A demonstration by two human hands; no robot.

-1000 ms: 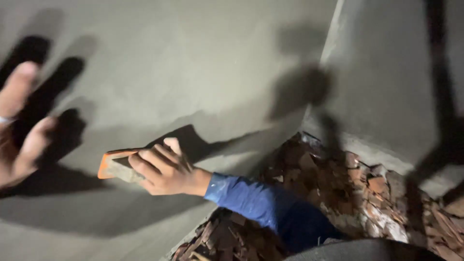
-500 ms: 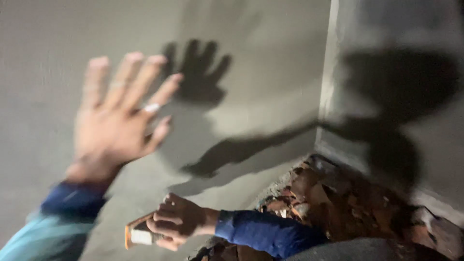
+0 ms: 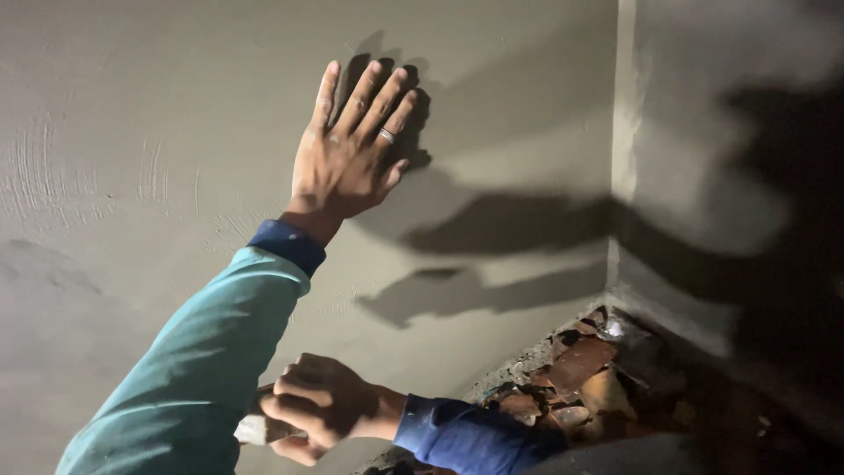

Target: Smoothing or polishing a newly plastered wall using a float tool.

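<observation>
My left hand (image 3: 347, 149) lies flat and spread against the smooth grey plastered wall (image 3: 158, 105), fingers pointing up, a ring on one finger. Its sleeve is teal with a dark blue cuff. Lower down, my right hand (image 3: 316, 406) is closed around a small float (image 3: 255, 429), an orange-edged pale block held against the wall; most of the block is hidden by the fingers and my left arm. The right sleeve is dark blue.
An inner corner (image 3: 620, 176) joins this wall to a second plastered wall (image 3: 730, 132) on the right. Broken red brick rubble (image 3: 580, 378) lies at the foot of the corner. Strong shadows of both arms fall across the plaster.
My left hand has moved from the air onto the wall and now rests flat on it. The right hand has kept its hold on the float, low in the view.
</observation>
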